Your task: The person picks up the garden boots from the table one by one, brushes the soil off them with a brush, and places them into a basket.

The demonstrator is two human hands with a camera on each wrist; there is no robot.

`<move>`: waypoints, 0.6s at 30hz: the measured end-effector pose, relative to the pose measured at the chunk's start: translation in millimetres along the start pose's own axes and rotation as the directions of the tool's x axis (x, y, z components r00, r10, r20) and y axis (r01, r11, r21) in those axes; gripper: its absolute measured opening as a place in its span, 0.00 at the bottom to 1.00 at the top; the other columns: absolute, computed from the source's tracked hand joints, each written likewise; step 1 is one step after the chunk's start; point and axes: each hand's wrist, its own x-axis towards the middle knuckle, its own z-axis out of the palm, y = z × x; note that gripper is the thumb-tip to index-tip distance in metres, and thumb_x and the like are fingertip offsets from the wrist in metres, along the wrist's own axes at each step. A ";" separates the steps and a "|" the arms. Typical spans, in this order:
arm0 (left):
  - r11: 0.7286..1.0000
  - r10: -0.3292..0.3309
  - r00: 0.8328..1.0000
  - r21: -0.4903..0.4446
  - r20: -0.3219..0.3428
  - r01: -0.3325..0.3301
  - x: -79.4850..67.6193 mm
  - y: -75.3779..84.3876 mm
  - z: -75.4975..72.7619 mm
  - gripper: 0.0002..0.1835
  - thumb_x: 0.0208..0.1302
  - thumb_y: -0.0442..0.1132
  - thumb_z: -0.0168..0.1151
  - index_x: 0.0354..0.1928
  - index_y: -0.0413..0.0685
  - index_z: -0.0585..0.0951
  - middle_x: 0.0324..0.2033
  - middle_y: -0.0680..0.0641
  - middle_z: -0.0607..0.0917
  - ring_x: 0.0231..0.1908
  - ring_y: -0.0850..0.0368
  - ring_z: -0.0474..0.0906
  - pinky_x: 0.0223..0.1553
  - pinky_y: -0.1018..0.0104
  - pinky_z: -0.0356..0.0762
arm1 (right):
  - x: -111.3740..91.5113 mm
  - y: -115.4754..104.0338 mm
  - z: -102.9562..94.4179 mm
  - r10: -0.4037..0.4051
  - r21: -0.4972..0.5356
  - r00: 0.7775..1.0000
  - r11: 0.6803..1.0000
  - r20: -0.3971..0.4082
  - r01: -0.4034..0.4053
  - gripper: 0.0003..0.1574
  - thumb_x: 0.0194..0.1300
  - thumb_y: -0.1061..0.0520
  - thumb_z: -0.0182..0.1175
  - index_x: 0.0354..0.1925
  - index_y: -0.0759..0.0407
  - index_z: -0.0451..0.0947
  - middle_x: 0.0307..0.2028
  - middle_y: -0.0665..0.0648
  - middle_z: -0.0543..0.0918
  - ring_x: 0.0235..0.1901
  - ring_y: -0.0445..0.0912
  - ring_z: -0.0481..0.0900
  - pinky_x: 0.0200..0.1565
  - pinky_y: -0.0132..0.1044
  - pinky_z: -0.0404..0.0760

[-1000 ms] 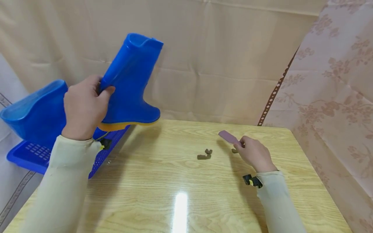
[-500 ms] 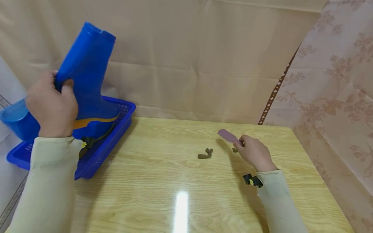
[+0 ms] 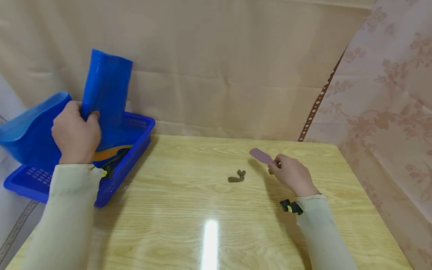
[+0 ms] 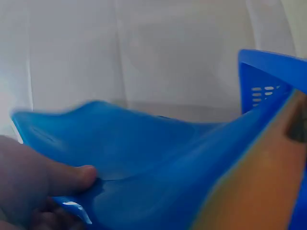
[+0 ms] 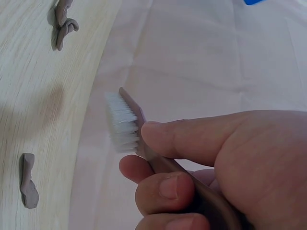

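Note:
My left hand [image 3: 77, 135] grips a blue rain boot [image 3: 108, 90] with an orange sole by the back of its shaft. The boot stands nearly upright, its foot down inside the blue plastic basket [image 3: 129, 165]. In the left wrist view, the thumb presses on the boot's glossy side. A second blue boot [image 3: 33, 127] lies in the basket, left of that hand, its opening facing up and left. Over the table's right part, my right hand [image 3: 293, 174] holds a scrub brush [image 3: 260, 155] by its handle; white bristles [image 5: 122, 124] show in the right wrist view.
Several brown, clay-like lumps [image 3: 236, 179] lie mid-table, and another lump [image 5: 29, 182] lies below the brush. The basket stands at the left of the wooden table [image 3: 168, 225]. A beige curtain [image 3: 202, 75] hangs behind, a floral one [image 3: 388, 93] on the right.
My left hand has carried the boot leftward and lowered it from above the basket's right side into the basket. The right hand with the brush has stayed almost still.

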 end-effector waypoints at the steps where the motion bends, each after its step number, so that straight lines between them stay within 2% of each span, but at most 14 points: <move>1: 1.000 -0.010 1.000 0.002 0.029 0.010 0.3 -2.9 -0.4 0.33 0.80 0.55 0.46 0.72 0.34 0.68 0.67 0.29 0.74 0.65 0.26 0.72 0.64 0.28 0.67 | 0.5 -0.7 0.1 -0.001 0.002 1.000 1.000 0.002 0.001 0.19 0.79 0.49 0.55 0.45 0.64 0.80 0.24 0.53 0.78 0.19 0.45 0.68 0.21 0.37 0.63; 4: 0.998 -0.054 0.994 -0.015 0.095 0.055 0.1 -4.7 -3.4 0.36 0.78 0.54 0.44 0.76 0.35 0.58 0.74 0.29 0.65 0.69 0.24 0.65 0.64 0.24 0.62 | 1.1 -1.6 -0.2 0.002 -0.003 1.000 1.000 0.001 -0.002 0.19 0.79 0.49 0.55 0.45 0.64 0.80 0.24 0.54 0.78 0.20 0.45 0.68 0.21 0.38 0.64; 7: 0.993 -0.091 0.994 -0.064 0.064 0.095 -0.5 -0.9 -5.5 0.35 0.76 0.52 0.45 0.78 0.46 0.53 0.78 0.36 0.61 0.74 0.31 0.61 0.68 0.28 0.58 | 1.4 -2.3 -0.8 0.009 -0.010 1.000 1.000 0.002 -0.009 0.19 0.79 0.48 0.55 0.45 0.64 0.80 0.25 0.54 0.79 0.20 0.46 0.68 0.22 0.38 0.64; 10: 0.988 -0.112 0.993 -0.111 -0.030 0.108 -3.7 2.0 -4.9 0.35 0.75 0.53 0.46 0.79 0.59 0.52 0.78 0.44 0.60 0.77 0.43 0.58 0.75 0.39 0.55 | 1.9 -2.7 -0.1 0.017 -0.015 1.000 1.000 0.011 -0.017 0.20 0.79 0.48 0.55 0.45 0.64 0.81 0.25 0.54 0.78 0.20 0.46 0.68 0.22 0.38 0.63; 12: 0.989 -0.089 0.988 -0.131 -0.127 0.073 -7.1 2.6 -3.7 0.33 0.74 0.52 0.47 0.78 0.63 0.54 0.76 0.47 0.62 0.76 0.51 0.58 0.77 0.49 0.54 | 2.3 -2.9 0.8 0.019 -0.017 1.000 1.000 0.015 -0.019 0.20 0.79 0.47 0.55 0.45 0.63 0.81 0.25 0.54 0.78 0.21 0.46 0.68 0.22 0.38 0.63; 15: 0.990 -0.049 0.966 -0.138 -0.254 0.014 -12.8 3.0 -3.8 0.32 0.74 0.51 0.50 0.77 0.67 0.55 0.73 0.53 0.63 0.74 0.60 0.57 0.76 0.61 0.51 | 2.5 -3.1 1.6 0.022 -0.021 1.000 1.000 0.015 -0.022 0.19 0.79 0.47 0.55 0.44 0.63 0.81 0.24 0.54 0.77 0.20 0.46 0.68 0.22 0.38 0.63; 18: 0.988 -0.038 0.946 -0.152 -0.323 -0.012 -18.7 3.1 -6.2 0.32 0.74 0.55 0.51 0.76 0.68 0.56 0.72 0.57 0.63 0.72 0.64 0.55 0.75 0.65 0.49 | 2.6 -2.9 2.4 0.020 -0.028 1.000 0.999 0.008 -0.020 0.18 0.79 0.48 0.55 0.44 0.63 0.80 0.24 0.54 0.77 0.20 0.46 0.67 0.22 0.38 0.63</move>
